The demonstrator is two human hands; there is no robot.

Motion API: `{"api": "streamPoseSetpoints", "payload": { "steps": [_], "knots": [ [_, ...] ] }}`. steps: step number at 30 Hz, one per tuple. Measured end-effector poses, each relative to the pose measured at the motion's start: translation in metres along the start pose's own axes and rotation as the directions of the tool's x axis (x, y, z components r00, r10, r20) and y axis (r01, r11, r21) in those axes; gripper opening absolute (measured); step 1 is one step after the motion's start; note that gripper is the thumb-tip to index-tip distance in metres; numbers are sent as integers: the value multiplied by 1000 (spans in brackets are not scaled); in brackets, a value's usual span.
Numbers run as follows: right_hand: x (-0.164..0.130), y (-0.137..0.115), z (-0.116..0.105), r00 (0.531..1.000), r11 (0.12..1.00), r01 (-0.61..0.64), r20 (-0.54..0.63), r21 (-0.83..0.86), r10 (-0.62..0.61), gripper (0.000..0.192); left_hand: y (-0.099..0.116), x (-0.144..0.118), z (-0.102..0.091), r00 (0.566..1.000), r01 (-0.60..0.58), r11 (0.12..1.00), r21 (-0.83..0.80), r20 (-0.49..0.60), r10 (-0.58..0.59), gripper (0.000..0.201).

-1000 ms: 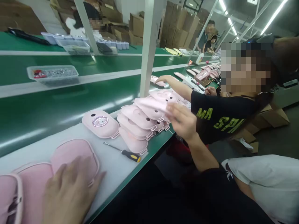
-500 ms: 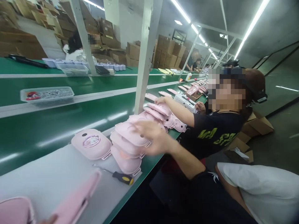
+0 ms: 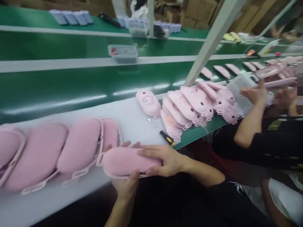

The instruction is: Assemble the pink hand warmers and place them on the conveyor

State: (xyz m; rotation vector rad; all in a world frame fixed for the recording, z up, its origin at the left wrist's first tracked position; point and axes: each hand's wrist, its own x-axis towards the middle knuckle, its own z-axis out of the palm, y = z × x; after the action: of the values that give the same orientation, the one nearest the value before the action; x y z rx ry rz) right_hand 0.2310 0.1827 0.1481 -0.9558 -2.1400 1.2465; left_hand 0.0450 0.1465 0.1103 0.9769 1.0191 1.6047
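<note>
Both my hands hold one rounded pink plastic case (image 3: 125, 160) at the near edge of the bench. My left hand (image 3: 126, 186) grips it from below, thumb on the front side and fingertips showing behind it. My right hand (image 3: 167, 159) is wrapped round its right end. To the left, several similar pink cases (image 3: 81, 145) lean over one another in a row. Beyond my right hand, a screwdriver (image 3: 163, 134) with a black and yellow handle lies on the white sheet. A pink shell with an oval window (image 3: 148, 102) lies behind it.
A pile of pink shells (image 3: 184, 104) covers the bench to the right. A white post (image 3: 213, 41) rises behind it. A co-worker's hand (image 3: 257, 93) is near a white box and a pink part at far right. A clear tub (image 3: 123, 53) stands on the green surface behind.
My view has turned left and down. My right hand has come away from the shell pile and now holds the pink case together with my left hand.
</note>
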Motion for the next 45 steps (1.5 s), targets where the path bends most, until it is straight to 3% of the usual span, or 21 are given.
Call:
{"api": "streamPoseSetpoints", "payload": {
  "steps": [5, 9, 12, 16, 18, 21, 25, 33, 39, 41, 45],
  "knots": [
    [-9, 16, -12, 989, 998, 62, -137, 16, -59, 50, -10, -8, -16, 990, 123, 992, -35, -64, -125, 104],
    [-4, 6, -20, 947, 935, 108, -252, -336, -200, 56, -20, -16, -22, 992, 127, 991, 34, -12, -126, 109],
    [5, -8, -13, 953, 804, 127, -153, -581, -261, 58, -17, -18, -19, 988, 102, 989, 107, 104, -113, 111],
    [15, -21, -12, 950, 657, 221, 8, -721, -311, 29, -8, -15, -17, 985, 70, 981, 183, 143, -97, 105],
    [16, -22, -16, 952, 651, 265, 84, -711, -295, 24, -7, -13, -18, 984, 68, 981, 180, 147, -96, 101],
    [17, -19, -20, 949, 754, 303, 110, -582, -296, 32, -11, -14, -19, 983, 65, 986, 152, 159, -89, 100],
    [16, -10, -10, 925, 866, 359, 7, -347, -381, 56, -17, -18, -20, 986, 102, 984, 144, 118, -119, 116],
    [8, -6, 6, 893, 849, 335, -150, -409, -425, 55, -18, -20, -18, 982, 90, 990, 107, 156, -106, 109],
    [9, 4, 2, 928, 893, 346, -36, -288, -371, 53, -14, -13, -12, 971, 128, 980, 154, 179, -155, 112],
    [13, 9, 6, 936, 919, 321, -71, -227, -344, 54, -9, -9, -5, 956, 127, 977, 172, 242, -167, 101],
    [23, 15, 29, 966, 985, 156, -198, -69, -167, 65, -5, -8, 10, 916, 62, 982, 179, 380, -127, 77]
  ]
}}
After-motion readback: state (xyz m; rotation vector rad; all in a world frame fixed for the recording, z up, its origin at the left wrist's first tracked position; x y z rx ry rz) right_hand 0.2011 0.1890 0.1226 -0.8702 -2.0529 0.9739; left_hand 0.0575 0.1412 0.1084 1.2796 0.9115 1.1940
